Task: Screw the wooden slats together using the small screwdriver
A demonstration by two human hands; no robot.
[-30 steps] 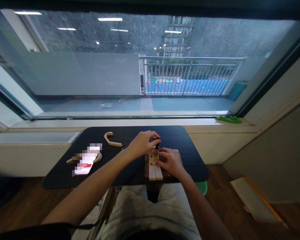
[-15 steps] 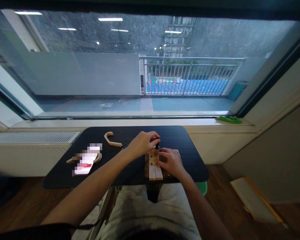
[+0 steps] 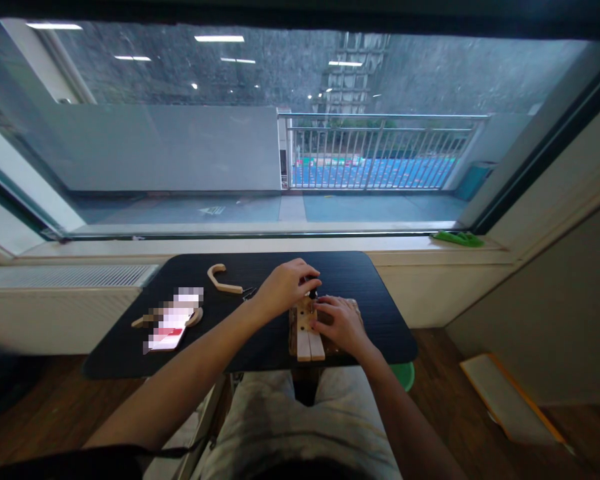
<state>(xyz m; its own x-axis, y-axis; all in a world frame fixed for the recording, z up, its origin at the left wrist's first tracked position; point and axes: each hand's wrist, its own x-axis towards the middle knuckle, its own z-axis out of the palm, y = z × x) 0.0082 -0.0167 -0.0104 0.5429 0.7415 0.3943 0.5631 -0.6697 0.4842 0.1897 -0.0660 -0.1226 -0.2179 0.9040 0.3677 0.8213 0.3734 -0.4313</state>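
In the head view, my left hand (image 3: 291,285) is closed around the dark handle of what looks like a screwdriver (image 3: 313,292), held upright from above. Its shaft points down at a pale wooden piece (image 3: 305,348) with dark round holes and a lengthwise split at the near end. My right hand (image 3: 341,323) rests on that piece from the right, fingers bent beside the shaft and thumb near the holes. Whether those fingertips also pinch a screw is too small to tell. Under the piece lies a rough brown wooden block (image 3: 354,305), partly covered by my right hand.
On the black table (image 3: 260,347) lie a curved wooden hook (image 3: 224,287), small dark metal bits (image 3: 249,293) and a phone (image 3: 167,337) with wooden parts (image 3: 195,317) beside it. A window sill with a green cloth (image 3: 459,239) runs behind. A green bin (image 3: 404,375) stands below right.
My left hand has shifted very slightly on the tool handle, its wrist a touch higher. The right hand and wooden piece stay in place.
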